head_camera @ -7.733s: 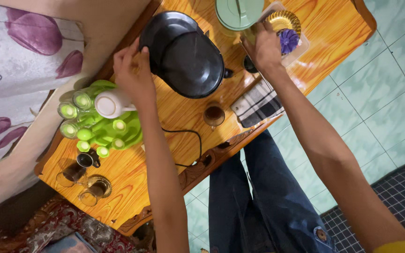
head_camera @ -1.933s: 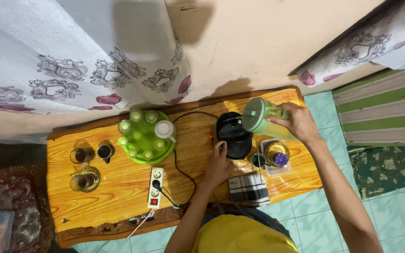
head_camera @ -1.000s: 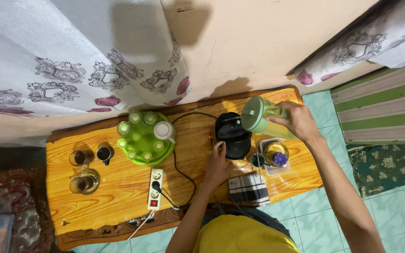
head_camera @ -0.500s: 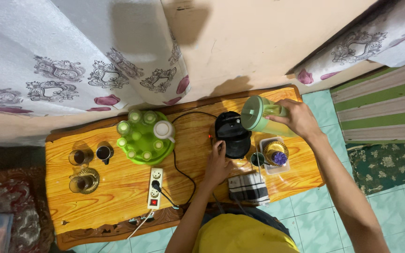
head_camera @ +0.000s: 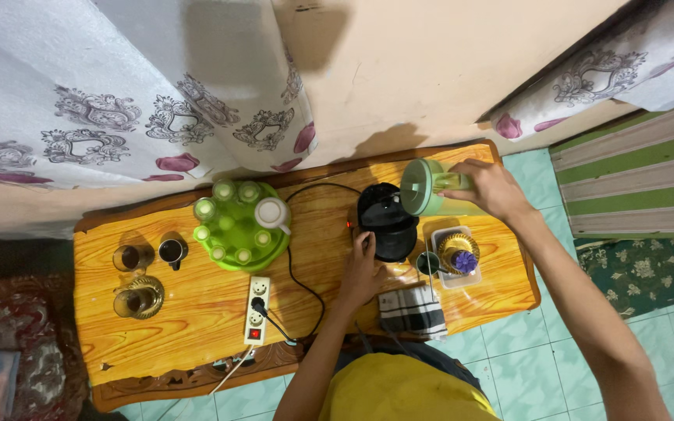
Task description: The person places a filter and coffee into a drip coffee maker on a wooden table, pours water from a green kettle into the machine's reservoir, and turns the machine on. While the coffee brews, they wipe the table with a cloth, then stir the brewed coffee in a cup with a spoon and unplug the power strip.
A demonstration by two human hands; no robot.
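A black electric kettle stands with its lid open on a low wooden table. My left hand rests on the kettle's near side by its handle. My right hand grips a light green jug, tipped on its side with its mouth over the kettle's opening. Whether liquid is flowing cannot be made out from this height.
A round green tray carries upturned glasses and a white pot. A white power strip with a black cord lies near the front edge. Glass cups stand at the left. By the kettle are a checked cloth, a small cup and a container.
Since the close view, my head has risen and the whole table shows. Over the last two seconds the hands, jug and kettle have hardly moved.
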